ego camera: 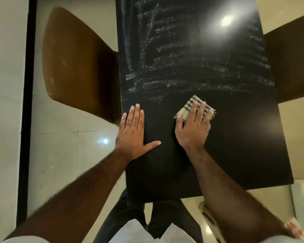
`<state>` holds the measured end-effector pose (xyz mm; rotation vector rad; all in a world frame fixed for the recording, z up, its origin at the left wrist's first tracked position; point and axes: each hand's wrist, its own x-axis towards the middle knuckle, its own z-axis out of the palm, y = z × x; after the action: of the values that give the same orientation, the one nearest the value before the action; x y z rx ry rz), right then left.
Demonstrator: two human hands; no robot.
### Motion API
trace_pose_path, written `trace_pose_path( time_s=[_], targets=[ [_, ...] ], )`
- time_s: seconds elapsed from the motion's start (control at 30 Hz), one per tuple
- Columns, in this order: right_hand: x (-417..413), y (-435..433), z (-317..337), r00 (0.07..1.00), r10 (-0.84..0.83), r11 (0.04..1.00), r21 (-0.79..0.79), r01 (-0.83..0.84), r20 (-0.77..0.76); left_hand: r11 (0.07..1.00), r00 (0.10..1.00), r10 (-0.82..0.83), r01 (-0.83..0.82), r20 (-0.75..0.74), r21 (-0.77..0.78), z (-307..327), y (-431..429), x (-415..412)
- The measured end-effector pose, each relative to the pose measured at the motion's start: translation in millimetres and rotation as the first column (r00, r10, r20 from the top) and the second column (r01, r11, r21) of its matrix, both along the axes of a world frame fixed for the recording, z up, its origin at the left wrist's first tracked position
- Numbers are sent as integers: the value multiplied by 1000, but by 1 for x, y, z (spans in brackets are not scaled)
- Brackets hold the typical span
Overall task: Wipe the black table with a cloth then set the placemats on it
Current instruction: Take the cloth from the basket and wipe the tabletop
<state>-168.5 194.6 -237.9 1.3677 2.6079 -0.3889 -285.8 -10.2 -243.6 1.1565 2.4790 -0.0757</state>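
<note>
The black table runs away from me, with white streaky smears across its middle and far part and a clean dark near part. A folded cloth with dark stripes lies on the table just below the smeared zone. My right hand presses flat on the cloth, fingers spread over it. My left hand rests flat on the table near its left edge, fingers together, thumb out, holding nothing. No placemats are in view.
A brown chair stands tucked against the table's left side. Another brown chair is at the right edge. Glossy pale floor tiles surround the table. My legs stand at the table's near end.
</note>
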Motion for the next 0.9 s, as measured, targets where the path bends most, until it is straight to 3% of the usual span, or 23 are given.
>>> trace_pose_path(
  time_s=[0.17, 0.27, 0.37, 0.47, 0.6, 0.77, 0.9],
  targets=[
    [-69, -66, -6, 948, 305, 952, 23, -304, -89, 989, 998, 47, -52, 37, 139, -5, -7, 0],
    [-65, -83, -4, 907, 412, 910, 0, -414, -86, 977, 989, 136, -143, 53, 159, -7, -13, -3],
    [-35, -62, -1, 917, 395, 918, -28, -397, -47, 981, 982, 144, -158, 121, 116, -2, -19, -10],
    [-12, -41, 2, 978, 208, 978, -4, -208, 6, 979, 972, 169, -185, 163, 87, 1, -18, -18],
    [-46, -42, 2, 998, 55, 998, -15, -55, 10, 978, 968, 161, -183, 191, 101, -1, -20, -29],
    [-103, -94, -3, 931, 361, 931, -41, -364, -54, 964, 979, 112, -149, 172, 220, -2, -33, -40],
    [-109, -91, 7, 893, 436, 878, -163, -450, -115, 979, 994, 57, -74, 91, 191, 9, -36, -54]
  ],
)
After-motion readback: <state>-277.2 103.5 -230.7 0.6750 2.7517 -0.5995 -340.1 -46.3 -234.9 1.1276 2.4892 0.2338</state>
